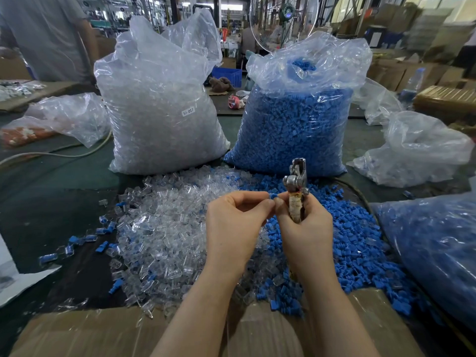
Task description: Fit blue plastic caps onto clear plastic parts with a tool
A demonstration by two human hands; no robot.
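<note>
— Blue cap (273, 196): where is it?
— I see it pinched between the left hand (233, 222) and the right hand (305, 228), above the loose piles.
— And the tool (296, 188)?
— Right fingers curl round its taped handle, metal head upright. Clear parts (164, 228) lie left, blue caps (360, 240) right.

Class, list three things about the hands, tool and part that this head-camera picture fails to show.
1. Head view: the tool's lower handle, wrapped by the right hand.
2. Whether a clear part sits behind the blue cap; the left hand's fingers cover it.
3. The tool's jaw gap: too small.
</note>
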